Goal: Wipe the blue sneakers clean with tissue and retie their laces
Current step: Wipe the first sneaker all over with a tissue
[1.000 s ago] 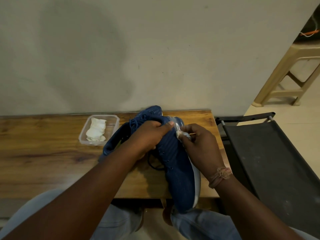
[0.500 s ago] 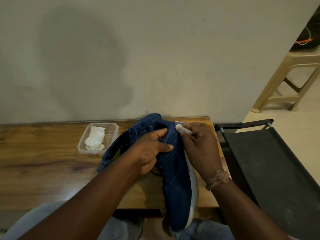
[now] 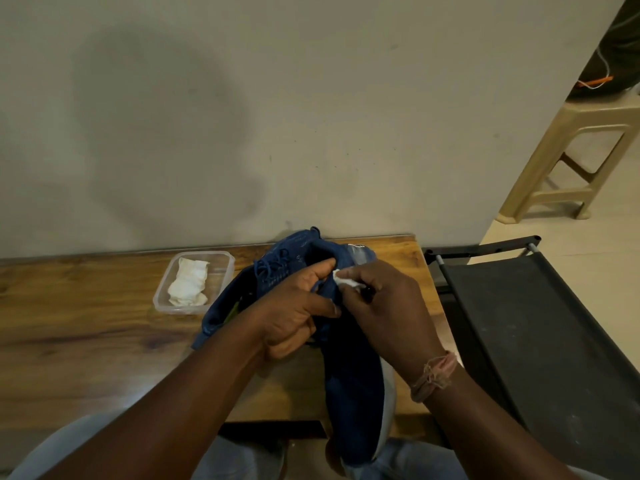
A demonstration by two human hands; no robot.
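A wooden table stands against a plain wall, and everything else is placed from it. Over the table's right end, a blue sneaker is held on its side, its toe pointing toward the person and reaching past the table's near edge above their lap, its pale sole facing right. The left hand grips the sneaker's upper from the left, thumb stretched across the blue fabric and the other fingers curled under it. The right hand comes in from the sole side and pinches a small wad of white tissue between its fingertips, pressing it against the sneaker near the collar, just beside the left thumb. A dark bit shows at the right hand's knuckles; it may be a lace end, but the view is too dim to tell. A pinkish thread band is tied round the right wrist.

A second blue sneaker lies on the table behind the hands, near the wall edge, its laces bunched loosely on top. To its left on the table sits a clear plastic tub with crumpled white tissue inside.

Off the table's right end stands a black fabric cot with a metal frame, and beyond that, on the tiled floor, a beige plastic stool.
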